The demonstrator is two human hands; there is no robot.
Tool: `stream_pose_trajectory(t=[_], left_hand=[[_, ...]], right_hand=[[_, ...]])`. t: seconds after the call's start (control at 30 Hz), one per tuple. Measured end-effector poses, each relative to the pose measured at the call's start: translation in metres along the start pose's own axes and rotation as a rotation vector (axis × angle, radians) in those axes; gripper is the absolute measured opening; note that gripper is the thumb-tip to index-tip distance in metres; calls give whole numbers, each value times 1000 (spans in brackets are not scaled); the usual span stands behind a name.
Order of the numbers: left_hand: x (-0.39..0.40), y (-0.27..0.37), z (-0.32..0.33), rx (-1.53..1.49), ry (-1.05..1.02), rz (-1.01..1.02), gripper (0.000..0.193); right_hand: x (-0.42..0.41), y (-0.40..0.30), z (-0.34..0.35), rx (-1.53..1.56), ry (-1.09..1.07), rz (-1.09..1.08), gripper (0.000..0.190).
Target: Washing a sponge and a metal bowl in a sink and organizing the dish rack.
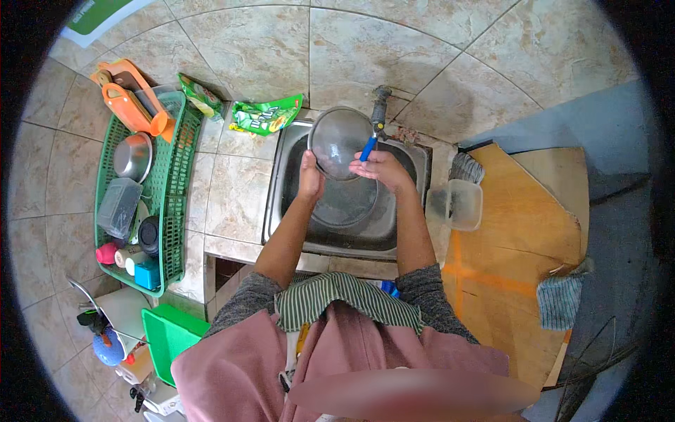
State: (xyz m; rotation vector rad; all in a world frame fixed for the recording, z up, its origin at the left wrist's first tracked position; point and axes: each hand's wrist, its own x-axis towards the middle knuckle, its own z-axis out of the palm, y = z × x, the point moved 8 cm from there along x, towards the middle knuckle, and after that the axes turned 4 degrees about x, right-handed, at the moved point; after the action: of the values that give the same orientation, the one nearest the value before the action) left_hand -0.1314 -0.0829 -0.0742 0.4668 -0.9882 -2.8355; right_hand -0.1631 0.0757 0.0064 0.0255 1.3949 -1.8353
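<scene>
A round, shiny metal bowl or lid [340,140] is tilted over the sink, under the wall tap [378,118]. My left hand [312,176] grips its lower left edge, thumb up along the rim. My right hand [377,168] is at its lower right, fingers spread near the tap's blue lever [368,149]; whether they touch the lever or the metal piece cannot be told. Below, in the steel sink [269,211], lies another round, dark item [348,203], partly hidden by the hands and the piece above.
Left of the sink, a green basket [176,211] holds dishes, cups and orange boards. Two green pouches [269,113] stand by the wall. A clear plastic container [465,205] sits at the sink's right, beside cardboard [506,237]. A green tub [169,337] is at lower left.
</scene>
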Motion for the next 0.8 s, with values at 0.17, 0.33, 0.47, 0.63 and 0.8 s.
stream_pose_trajectory(t=[0.17,0.33,0.47,0.63,0.8], left_hand=[[-14,26,-45,-14,25,-7,38],[-50,45,-54,196,157,-105,36],[-79,37,-63,282,195,-241,35],[-84,6,-37,370,-51,-301,33],[-47,-56,-19,479,-57,-312,35]], right_hand=[[-2,-6,5,-21,-18,-21,38],[4,3,-9,-10,-13,-19,37],[3,-4,-4,-113,11,14,35],[4,-5,-3,-135,35,31,34],[8,0,-8,-131,53,44,32]])
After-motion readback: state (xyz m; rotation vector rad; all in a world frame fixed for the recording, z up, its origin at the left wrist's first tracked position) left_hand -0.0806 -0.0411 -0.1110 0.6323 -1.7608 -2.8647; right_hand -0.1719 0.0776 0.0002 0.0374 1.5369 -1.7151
